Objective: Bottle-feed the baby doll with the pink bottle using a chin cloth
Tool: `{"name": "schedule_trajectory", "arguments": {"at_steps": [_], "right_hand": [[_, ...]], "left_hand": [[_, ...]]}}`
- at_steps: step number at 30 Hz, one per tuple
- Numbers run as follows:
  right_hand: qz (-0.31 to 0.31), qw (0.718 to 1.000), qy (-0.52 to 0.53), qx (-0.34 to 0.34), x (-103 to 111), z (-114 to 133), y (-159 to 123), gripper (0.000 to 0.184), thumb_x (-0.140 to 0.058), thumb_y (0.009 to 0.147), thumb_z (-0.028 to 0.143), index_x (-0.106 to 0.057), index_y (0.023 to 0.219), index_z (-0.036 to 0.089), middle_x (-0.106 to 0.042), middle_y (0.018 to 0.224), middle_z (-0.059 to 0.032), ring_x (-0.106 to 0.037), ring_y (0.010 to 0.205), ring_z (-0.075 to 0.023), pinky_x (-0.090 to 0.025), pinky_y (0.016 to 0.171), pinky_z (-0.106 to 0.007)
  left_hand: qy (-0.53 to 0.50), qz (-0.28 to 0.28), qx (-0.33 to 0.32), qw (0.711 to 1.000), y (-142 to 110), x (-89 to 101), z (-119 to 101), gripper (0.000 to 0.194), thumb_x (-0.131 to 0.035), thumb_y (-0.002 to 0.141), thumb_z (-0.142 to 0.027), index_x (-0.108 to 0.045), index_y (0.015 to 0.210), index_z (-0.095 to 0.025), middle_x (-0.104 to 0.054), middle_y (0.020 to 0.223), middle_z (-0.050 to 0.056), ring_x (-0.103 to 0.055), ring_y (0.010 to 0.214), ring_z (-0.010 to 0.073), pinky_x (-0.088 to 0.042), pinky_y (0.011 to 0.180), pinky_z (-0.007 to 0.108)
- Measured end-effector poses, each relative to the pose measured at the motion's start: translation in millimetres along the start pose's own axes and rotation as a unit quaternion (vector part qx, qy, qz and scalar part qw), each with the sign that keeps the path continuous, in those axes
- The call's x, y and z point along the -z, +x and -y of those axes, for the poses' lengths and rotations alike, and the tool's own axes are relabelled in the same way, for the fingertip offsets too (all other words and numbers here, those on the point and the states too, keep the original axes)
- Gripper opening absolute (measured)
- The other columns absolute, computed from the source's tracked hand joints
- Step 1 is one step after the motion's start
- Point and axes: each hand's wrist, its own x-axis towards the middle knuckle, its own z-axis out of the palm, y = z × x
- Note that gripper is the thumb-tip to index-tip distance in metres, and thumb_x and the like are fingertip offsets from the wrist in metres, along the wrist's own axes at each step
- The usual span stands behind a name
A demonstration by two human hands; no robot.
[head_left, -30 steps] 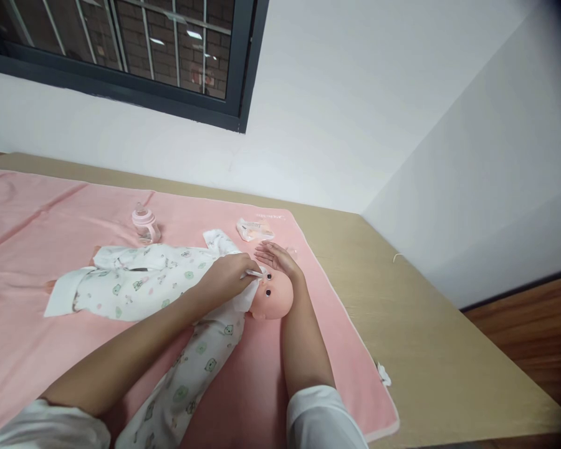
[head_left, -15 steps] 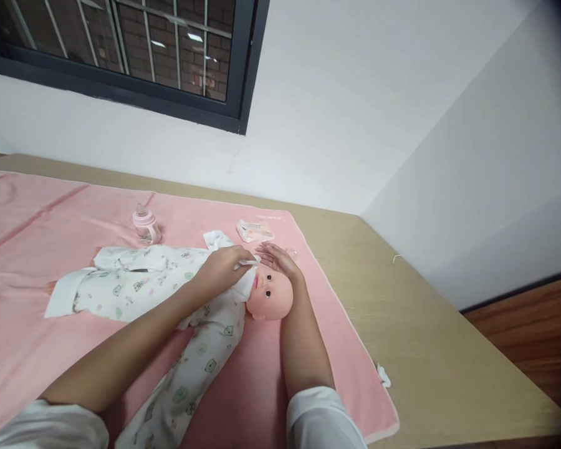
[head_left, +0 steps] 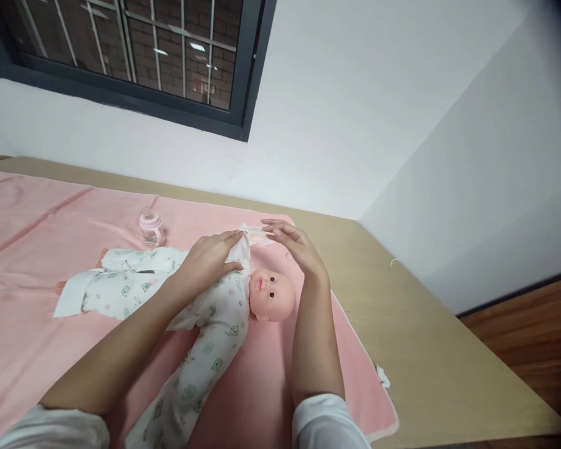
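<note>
A bald baby doll (head_left: 272, 299) in white printed clothes lies on its back, head to the right, face uncovered. Over the doll's chest, my left hand (head_left: 212, 255) is closed on a white tissue (head_left: 239, 248), pinched between thumb and fingers. My right hand (head_left: 297, 244) hovers beyond the doll's head, fingers stretched out and holding nothing visible. Its fingertips are at the right end of a clear plastic packet (head_left: 257, 234); whether they touch it I cannot tell. The tissue and left fingers partly overlap the packet's near side.
A pink baby bottle (head_left: 152, 229) stands beyond the doll's legs. Everything lies on a pink blanket (head_left: 262, 380) spread over a wooden-topped table (head_left: 383, 324). A small white object (head_left: 383, 376) sits at the blanket's right edge. Behind are a white wall and a barred window (head_left: 182, 56).
My left hand has drawn the tissue away from the doll's mouth, up and back toward the packet. My right hand has left the side of the doll's head and risen toward the packet.
</note>
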Motion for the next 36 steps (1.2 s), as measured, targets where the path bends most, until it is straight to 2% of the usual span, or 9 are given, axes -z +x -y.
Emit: {"name": "schedule_trajectory", "arguments": {"at_steps": [2,4,9,11,15,19,27,32,36], "right_hand": [[0.042,0.997,-0.066,0.007,-19,23,-4,0.024,-0.059,0.089,0.043,-0.075,0.096,0.026,-0.058,0.132,-0.0040,-0.049,0.129,-0.0248,-0.041,0.108,-0.042],[0.038,0.991,-0.125,-0.003,-36,32,-6,0.022,-0.059,0.089,0.041,-0.075,0.095,0.027,-0.057,0.132,-0.0041,-0.048,0.128,-0.0264,-0.037,0.111,-0.045],[-0.016,0.981,-0.191,-0.004,-51,19,0,0.019,-0.058,0.089,0.029,-0.075,0.082,0.023,-0.068,0.099,-0.0074,-0.059,0.100,-0.0255,-0.040,0.104,-0.047],[-0.047,0.977,-0.208,-0.013,-45,12,4,0.018,-0.058,0.086,0.021,-0.074,0.077,0.023,-0.068,0.090,-0.0071,-0.060,0.091,-0.0248,-0.043,0.097,-0.046],[-0.141,0.953,-0.260,-0.063,-20,-5,8,0.018,-0.059,0.080,0.011,-0.073,0.077,0.023,-0.070,0.093,-0.0070,-0.062,0.088,-0.0253,-0.045,0.090,-0.043],[-0.176,0.943,-0.265,-0.102,7,-31,7,0.025,-0.057,0.078,0.008,-0.075,0.083,0.024,-0.072,0.096,-0.0065,-0.064,0.087,-0.0241,-0.045,0.091,-0.041],[-0.119,0.921,-0.291,-0.229,35,-64,4,0.035,-0.062,0.068,0.004,-0.076,0.093,0.023,-0.072,0.095,-0.0081,-0.065,0.084,-0.0230,-0.048,0.084,-0.036],[-0.099,0.932,-0.260,-0.232,41,-57,4,0.037,-0.061,0.073,0.015,-0.073,0.108,0.017,-0.069,0.078,-0.0046,-0.061,0.068,-0.0167,-0.049,0.072,-0.031],[-0.104,0.962,-0.163,-0.195,42,-54,23,0.043,-0.062,0.076,0.023,-0.068,0.119,0.015,-0.067,0.073,-0.0025,-0.058,0.063,-0.0143,-0.049,0.066,-0.028]], "left_hand": [[0.021,0.001,-0.005,1.000,-1,1.4,-2,0.061,-0.076,0.083,-0.028,-0.052,0.138,-0.015,-0.052,0.141,0.012,-0.053,0.126,0.0302,-0.043,0.104,0.040],[0.024,-0.003,-0.008,1.000,-3,2.5,-4,0.059,-0.076,0.083,-0.027,-0.054,0.136,-0.015,-0.054,0.140,0.012,-0.054,0.125,0.0301,-0.043,0.105,0.041],[0.000,-0.004,-0.023,1.000,-7,9.1,-5,0.055,-0.071,0.086,-0.028,-0.053,0.137,-0.019,-0.054,0.139,0.009,-0.054,0.125,0.0271,-0.042,0.106,0.039],[0.009,-0.003,-0.006,1.000,-7,13.8,0,0.051,-0.068,0.089,-0.032,-0.055,0.136,-0.018,-0.053,0.140,0.010,-0.052,0.127,0.0281,-0.041,0.106,0.040],[0.011,-0.022,0.039,0.999,-9,25.9,20,0.048,-0.060,0.092,-0.038,-0.055,0.136,-0.019,-0.053,0.141,0.009,-0.050,0.128,0.0297,-0.040,0.106,0.043],[-0.036,-0.050,0.103,0.993,-12,40.2,50,0.049,-0.053,0.092,-0.045,-0.056,0.135,-0.022,-0.054,0.140,0.007,-0.051,0.126,0.0295,-0.042,0.105,0.042],[-0.158,-0.090,0.234,0.955,-20,62.5,114,0.055,-0.055,0.084,-0.056,-0.062,0.125,-0.020,-0.063,0.127,0.007,-0.061,0.110,0.0285,-0.048,0.095,0.038],[-0.191,-0.124,0.291,0.929,-33,76.8,133,0.043,-0.055,0.088,-0.044,-0.061,0.122,-0.019,-0.065,0.119,0.006,-0.062,0.107,0.0259,-0.044,0.097,0.036],[-0.180,-0.131,0.305,0.926,-43,80.0,148,0.046,-0.053,0.092,-0.049,-0.057,0.125,-0.016,-0.063,0.120,0.008,-0.058,0.112,0.0276,-0.043,0.099,0.039]]}}
